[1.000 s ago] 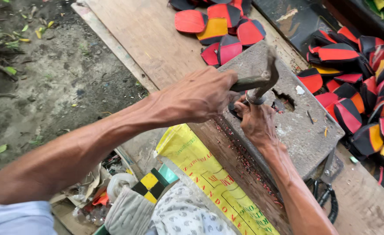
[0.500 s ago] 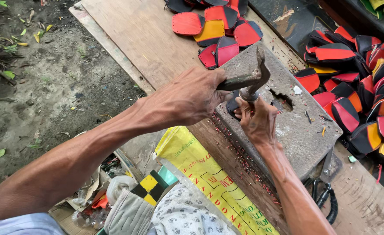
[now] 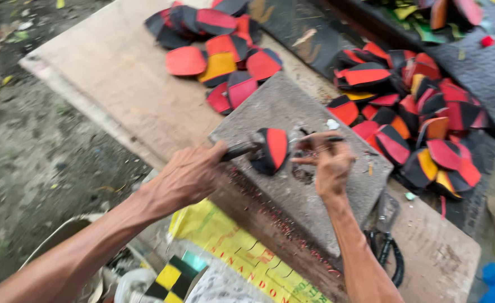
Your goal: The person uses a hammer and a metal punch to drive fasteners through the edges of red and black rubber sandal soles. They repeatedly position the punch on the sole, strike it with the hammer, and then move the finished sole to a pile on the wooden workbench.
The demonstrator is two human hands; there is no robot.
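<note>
The fingers of the left hand [image 3: 188,177] are curled tight around the dark handle of a tool [image 3: 242,150], whose far end carries a black-and-red oval piece [image 3: 272,149] lifted just above the grey stone slab [image 3: 292,112]. The right hand [image 3: 330,163] rests on the slab just beside that piece, its fingers [image 3: 309,137] pinched together around something too small and blurred to name. A risk, as I judge it: with the right hand's fingertips this close, a slipping tool could strike them, or the piece could slide off the tool. One slab sits on one wooden table [image 3: 118,73]. Two heaps of similar pieces lie beyond, about a dozen in the near heap [image 3: 219,50] and too many overlapping in the right heap [image 3: 415,112] to count. One pair of pliers [image 3: 387,247] lies by the slab.
</note>
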